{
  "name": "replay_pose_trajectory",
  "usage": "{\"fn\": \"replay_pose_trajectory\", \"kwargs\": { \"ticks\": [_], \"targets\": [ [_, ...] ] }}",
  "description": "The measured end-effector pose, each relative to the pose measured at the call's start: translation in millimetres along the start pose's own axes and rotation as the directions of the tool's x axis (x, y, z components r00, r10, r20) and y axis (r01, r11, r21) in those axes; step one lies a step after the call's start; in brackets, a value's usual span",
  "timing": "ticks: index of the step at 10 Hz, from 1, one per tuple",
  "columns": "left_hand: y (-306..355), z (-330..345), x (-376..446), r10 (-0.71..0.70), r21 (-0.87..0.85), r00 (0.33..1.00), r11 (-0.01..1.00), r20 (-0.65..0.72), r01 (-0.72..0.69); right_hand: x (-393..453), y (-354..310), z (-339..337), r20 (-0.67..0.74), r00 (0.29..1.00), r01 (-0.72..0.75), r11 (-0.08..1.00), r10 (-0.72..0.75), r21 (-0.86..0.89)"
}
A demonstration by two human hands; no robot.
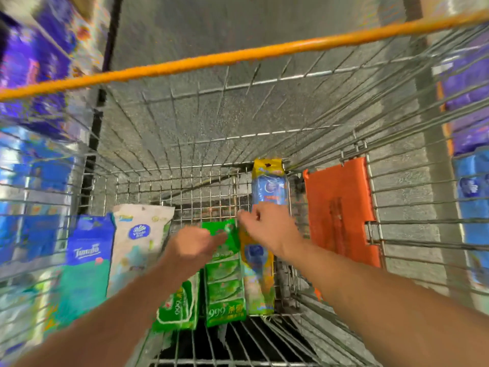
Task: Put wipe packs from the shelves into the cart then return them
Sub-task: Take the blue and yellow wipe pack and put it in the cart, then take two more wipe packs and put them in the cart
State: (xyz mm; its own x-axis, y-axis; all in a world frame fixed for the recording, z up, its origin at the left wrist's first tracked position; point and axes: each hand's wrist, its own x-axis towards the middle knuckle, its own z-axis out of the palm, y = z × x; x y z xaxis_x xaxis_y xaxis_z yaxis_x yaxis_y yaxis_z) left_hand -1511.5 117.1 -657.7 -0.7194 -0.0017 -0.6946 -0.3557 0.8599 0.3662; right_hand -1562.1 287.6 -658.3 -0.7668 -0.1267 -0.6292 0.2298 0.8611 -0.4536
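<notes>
Fingers of the left hand (194, 243) and right hand (267, 227) curl and pinch the far end of a green wipe pack (225, 274) lying in the wire cart (185, 123). Far half of the cart floor is bare mesh. Six packs show: two green, two yellow-and-blue, one white (137, 242), one blue-and-teal (84, 266). An orange flap (341, 210) hangs right.
</notes>
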Motion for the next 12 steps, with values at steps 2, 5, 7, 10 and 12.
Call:
{"fn": "replay_pose_trajectory", "kwargs": {
  "ticks": [2, 5, 7, 10, 12],
  "targets": [
    [-32.1, -38.5, -57.6, 0.176, 0.149, 0.984, 0.973, -0.006, -0.173, -29.1, -65.6, -8.8, 0.064, 0.979, 0.200, 0.978, -0.196, -0.064],
    [-75.3, -62.7, -171.5, -0.138, -0.066, 0.893, 0.990, -0.428, 0.121, -124.7, -163.1, 4.3, 0.132, 0.857, 0.513, 0.847, -0.498, -0.135],
    [-101.9, -75.3, -321.9, -0.200, -0.159, 0.799, 0.978, -0.567, 0.132, -242.7, -234.5, 30.0, 0.093, 0.706, 0.708, 0.696, -0.702, -0.119],
    [-169.9, -70.0, -610.3, -0.391, -0.263, 0.547, 0.917, -0.740, 0.299, -466.8, -351.3, 95.5, 0.221, 0.335, 0.942, 0.318, -0.916, -0.110],
    [-168.3, -49.5, -752.5, -0.649, -0.586, 0.273, 0.760, -0.710, 0.281, -615.5, -406.1, 122.5, 0.330, -0.026, 0.952, -0.124, -0.943, -0.278]
  ]
}}
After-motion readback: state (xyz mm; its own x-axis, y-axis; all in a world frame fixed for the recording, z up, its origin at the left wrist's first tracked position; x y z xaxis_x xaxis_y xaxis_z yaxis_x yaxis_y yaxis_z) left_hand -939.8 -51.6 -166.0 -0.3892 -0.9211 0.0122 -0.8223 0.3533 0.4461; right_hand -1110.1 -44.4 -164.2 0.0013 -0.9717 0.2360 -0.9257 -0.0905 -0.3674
